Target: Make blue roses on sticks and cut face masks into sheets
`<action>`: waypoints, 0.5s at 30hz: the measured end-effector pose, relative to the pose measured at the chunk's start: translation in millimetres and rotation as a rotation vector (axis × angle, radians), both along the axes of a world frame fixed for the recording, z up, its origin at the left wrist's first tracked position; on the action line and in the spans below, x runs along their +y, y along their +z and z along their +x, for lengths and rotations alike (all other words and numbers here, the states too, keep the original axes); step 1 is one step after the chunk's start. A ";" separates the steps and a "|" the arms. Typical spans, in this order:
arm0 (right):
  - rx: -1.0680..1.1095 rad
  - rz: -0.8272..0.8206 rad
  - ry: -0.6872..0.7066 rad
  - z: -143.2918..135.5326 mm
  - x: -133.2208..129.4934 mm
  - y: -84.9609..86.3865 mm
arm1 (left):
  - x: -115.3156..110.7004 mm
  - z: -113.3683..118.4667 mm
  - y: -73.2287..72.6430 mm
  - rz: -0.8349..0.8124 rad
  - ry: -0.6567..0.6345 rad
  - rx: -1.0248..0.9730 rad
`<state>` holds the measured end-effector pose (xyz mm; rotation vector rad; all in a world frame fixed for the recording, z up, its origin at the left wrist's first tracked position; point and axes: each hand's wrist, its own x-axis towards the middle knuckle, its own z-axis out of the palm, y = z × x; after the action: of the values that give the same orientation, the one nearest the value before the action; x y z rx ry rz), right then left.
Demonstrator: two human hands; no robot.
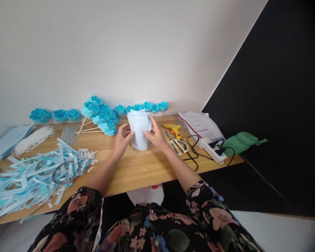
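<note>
Upright between my two hands is a stack of pale blue fabric sheets [140,131], cut with a rounded lower edge and slightly fanned at the top. My right hand [156,132] grips its right side, thumb on the front face and fingers along the edge. At the left side, my left hand [124,136] has its fingers curled and its thumb tip against the stack's edge. Blue fabric roses [101,113] on wooden sticks lie just behind and left of my left hand. A yellow glue gun [173,130] and white-handled scissors [178,143] lie right of my right hand.
A heap of cut blue strips [42,171] covers the table's left, with a dark ring on it. Behind lie white ear loops [34,140] and flat blue masks [12,141]. A power strip [213,150], cables, papers [201,124] and a green roll [238,141] occupy the right.
</note>
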<state>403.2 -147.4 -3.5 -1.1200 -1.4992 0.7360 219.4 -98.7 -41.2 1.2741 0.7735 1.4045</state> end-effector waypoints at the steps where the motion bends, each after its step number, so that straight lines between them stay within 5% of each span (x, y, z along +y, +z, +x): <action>1: -0.006 0.024 0.015 -0.3 -2.3 8.5 | -1.7 -0.3 4.8 -0.004 -0.036 -0.045; 6: -0.023 0.052 0.057 2.2 -6.2 22.7 | -6.0 -2.3 11.3 -0.008 -0.072 0.002; 10: 0.103 -0.072 0.168 6.0 -0.7 -6.8 | -5.1 -0.5 0.9 -0.022 -0.156 0.115; 15: 0.163 -0.124 0.097 7.9 7.8 -35.4 | -2.4 4.4 -10.1 -0.094 -0.156 0.152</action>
<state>411.2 -139.6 -38.8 -1.0577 -1.3926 0.9758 223.8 -101.1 -51.3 1.3492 0.8146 1.1441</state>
